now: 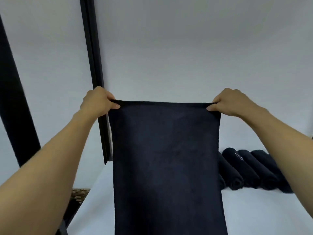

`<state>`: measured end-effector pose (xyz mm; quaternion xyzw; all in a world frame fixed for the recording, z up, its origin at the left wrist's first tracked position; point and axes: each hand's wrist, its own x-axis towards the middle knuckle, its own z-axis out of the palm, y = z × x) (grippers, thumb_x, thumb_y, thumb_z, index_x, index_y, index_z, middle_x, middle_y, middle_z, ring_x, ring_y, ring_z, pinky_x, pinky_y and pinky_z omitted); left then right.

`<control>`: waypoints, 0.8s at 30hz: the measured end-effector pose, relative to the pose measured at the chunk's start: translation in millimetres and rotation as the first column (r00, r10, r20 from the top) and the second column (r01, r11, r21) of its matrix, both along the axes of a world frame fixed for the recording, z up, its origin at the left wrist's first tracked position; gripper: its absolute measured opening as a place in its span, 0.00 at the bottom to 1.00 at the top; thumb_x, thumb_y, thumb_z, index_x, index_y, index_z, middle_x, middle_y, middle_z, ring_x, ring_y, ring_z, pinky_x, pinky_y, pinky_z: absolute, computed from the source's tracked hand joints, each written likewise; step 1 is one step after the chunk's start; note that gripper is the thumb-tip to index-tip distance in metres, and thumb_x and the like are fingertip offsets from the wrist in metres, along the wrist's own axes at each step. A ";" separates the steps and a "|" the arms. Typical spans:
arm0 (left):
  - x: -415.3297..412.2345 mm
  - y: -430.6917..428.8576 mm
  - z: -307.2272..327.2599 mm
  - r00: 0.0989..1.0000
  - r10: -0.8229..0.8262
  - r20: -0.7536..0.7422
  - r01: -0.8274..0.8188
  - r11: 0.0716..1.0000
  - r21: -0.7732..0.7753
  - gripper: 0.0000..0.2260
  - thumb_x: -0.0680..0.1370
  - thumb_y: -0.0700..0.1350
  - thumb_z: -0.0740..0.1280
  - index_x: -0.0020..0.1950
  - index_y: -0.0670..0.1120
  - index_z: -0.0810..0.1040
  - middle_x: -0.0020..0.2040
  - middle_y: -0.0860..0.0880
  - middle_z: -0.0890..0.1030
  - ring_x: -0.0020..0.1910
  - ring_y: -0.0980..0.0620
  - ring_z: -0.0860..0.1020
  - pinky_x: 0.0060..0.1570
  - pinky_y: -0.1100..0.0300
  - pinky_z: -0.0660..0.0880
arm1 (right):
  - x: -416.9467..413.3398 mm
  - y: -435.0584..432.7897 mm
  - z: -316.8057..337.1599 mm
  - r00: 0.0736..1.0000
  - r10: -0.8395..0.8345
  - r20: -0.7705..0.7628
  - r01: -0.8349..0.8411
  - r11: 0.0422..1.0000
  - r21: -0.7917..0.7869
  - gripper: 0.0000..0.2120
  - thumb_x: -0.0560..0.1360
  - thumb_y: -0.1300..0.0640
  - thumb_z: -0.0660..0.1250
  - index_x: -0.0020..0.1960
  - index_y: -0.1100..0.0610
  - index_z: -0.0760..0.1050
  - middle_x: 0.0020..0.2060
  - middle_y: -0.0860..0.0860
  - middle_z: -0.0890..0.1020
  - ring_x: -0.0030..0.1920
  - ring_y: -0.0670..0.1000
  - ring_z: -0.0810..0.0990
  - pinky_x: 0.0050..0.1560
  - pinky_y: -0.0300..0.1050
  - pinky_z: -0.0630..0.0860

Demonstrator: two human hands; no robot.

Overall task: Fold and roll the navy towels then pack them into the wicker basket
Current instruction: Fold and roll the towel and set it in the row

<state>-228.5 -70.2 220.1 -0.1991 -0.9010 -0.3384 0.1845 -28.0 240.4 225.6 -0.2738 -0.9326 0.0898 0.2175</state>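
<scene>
A navy towel (166,163) hangs flat in front of me, stretched between both hands and reaching down past the bottom of the view. My left hand (99,103) pinches its top left corner. My right hand (228,103) pinches its top right corner. Several rolled navy towels (243,170) lie side by side on the white table (254,212) at the right, partly hidden behind the hanging towel and my right forearm. No wicker basket is in view.
A black vertical post (92,53) stands behind the towel's left edge, and a second dark post (15,107) leans at the far left. A white wall fills the background. Speckled floor (78,195) shows at the table's left edge.
</scene>
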 end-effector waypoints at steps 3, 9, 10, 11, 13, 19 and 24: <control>-19.5 38.1 5.7 0.999 -0.009 0.032 -0.002 0.942 0.336 0.06 0.77 0.42 0.70 0.53 0.43 0.81 0.41 0.43 0.82 0.36 0.44 0.81 0.42 0.52 0.81 | -33.1 10.5 13.6 0.913 0.007 -0.408 -0.197 0.883 -0.426 0.07 0.77 0.58 0.66 0.43 0.61 0.77 0.32 0.55 0.80 0.28 0.51 0.77 0.27 0.40 0.74; -48.0 88.0 59.3 0.968 -0.247 -0.036 0.165 0.529 0.832 0.07 0.82 0.36 0.59 0.51 0.48 0.72 0.49 0.42 0.81 0.45 0.47 0.83 0.42 0.52 0.83 | -83.5 31.1 62.4 0.543 0.018 -0.839 -0.665 0.619 -0.417 0.08 0.81 0.60 0.60 0.55 0.54 0.77 0.49 0.52 0.83 0.49 0.54 0.85 0.43 0.48 0.84; -48.0 88.5 68.0 0.969 -0.236 -0.076 0.190 0.509 0.839 0.07 0.82 0.37 0.59 0.49 0.49 0.71 0.48 0.45 0.80 0.45 0.49 0.82 0.44 0.53 0.83 | -86.2 32.7 70.4 0.502 0.042 -0.864 -0.686 0.628 -0.368 0.09 0.80 0.59 0.60 0.56 0.53 0.77 0.49 0.51 0.84 0.50 0.52 0.84 0.45 0.48 0.83; -45.9 88.4 75.6 0.968 -0.222 -0.118 0.217 0.495 0.842 0.09 0.81 0.36 0.58 0.47 0.49 0.71 0.46 0.47 0.80 0.44 0.51 0.81 0.45 0.54 0.83 | -86.1 33.1 77.6 0.467 0.064 -0.882 -0.698 0.638 -0.323 0.09 0.80 0.59 0.61 0.56 0.52 0.78 0.50 0.50 0.84 0.50 0.51 0.84 0.46 0.48 0.83; -37.3 85.0 87.5 0.960 -0.196 -0.201 0.272 0.472 0.838 0.11 0.80 0.34 0.56 0.46 0.49 0.71 0.43 0.49 0.79 0.40 0.54 0.79 0.46 0.55 0.83 | -79.2 31.7 88.9 0.414 0.087 -0.906 -0.711 0.652 -0.263 0.10 0.79 0.58 0.61 0.57 0.52 0.78 0.50 0.50 0.84 0.50 0.50 0.85 0.48 0.48 0.83; 10.6 53.9 112.7 0.909 -0.186 -0.373 0.417 0.410 0.811 0.13 0.77 0.33 0.55 0.45 0.50 0.71 0.45 0.48 0.80 0.46 0.52 0.81 0.46 0.59 0.81 | -27.0 6.6 105.3 0.338 0.133 -0.932 -0.715 0.680 -0.163 0.09 0.80 0.57 0.60 0.54 0.51 0.78 0.51 0.49 0.85 0.49 0.48 0.85 0.49 0.49 0.83; 74.6 10.7 112.4 0.885 -0.204 -0.418 0.465 0.363 0.807 0.12 0.77 0.33 0.55 0.46 0.49 0.71 0.51 0.43 0.83 0.50 0.49 0.84 0.47 0.56 0.82 | 46.4 -37.0 104.5 0.330 0.141 -0.933 -0.699 0.701 -0.141 0.09 0.79 0.57 0.61 0.56 0.53 0.78 0.50 0.50 0.85 0.48 0.48 0.85 0.48 0.49 0.83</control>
